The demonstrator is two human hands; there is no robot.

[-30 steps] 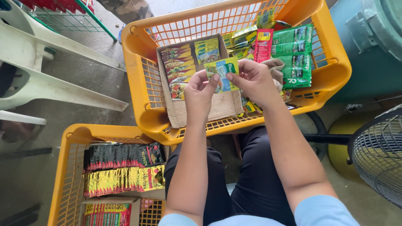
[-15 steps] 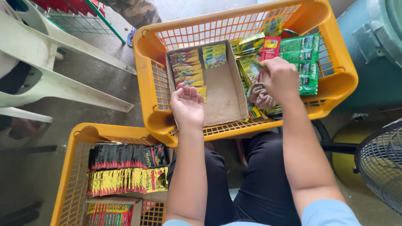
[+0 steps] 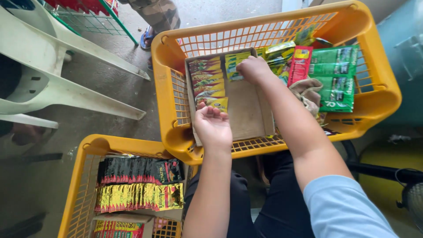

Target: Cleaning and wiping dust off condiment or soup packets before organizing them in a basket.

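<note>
A cardboard box point(image 3: 244, 117) lies inside a yellow plastic basket point(image 3: 374, 77). Down the box's left side runs a row of overlapping sachets point(image 3: 207, 81); a shorter stack of green-yellow sachets point(image 3: 233, 66) sits at its far end. My right hand point(image 3: 253, 70) reaches to that far stack, fingers closed on the sachets there. At the near end of the left row my left hand point(image 3: 213, 125) rests palm up, fingers curled and touching the last yellow sachet point(image 3: 216, 103). Loose green packets point(image 3: 337, 75) and a red one point(image 3: 300, 64) lie to the right of the box.
A second yellow basket point(image 3: 83, 176) at lower left holds rows of black and gold sachets point(image 3: 141, 183). White plastic chairs point(image 3: 53, 88) stand at left. Another person's foot point(image 3: 147, 39) is beyond the basket. A cloth point(image 3: 308, 90) lies by my right forearm. A fan point(image 3: 412, 198) sits at lower right.
Both hands held a sachet up together a second ago. They then parted: the right went to the loose packets and now to the box's far stack; the left dropped to the left row.
</note>
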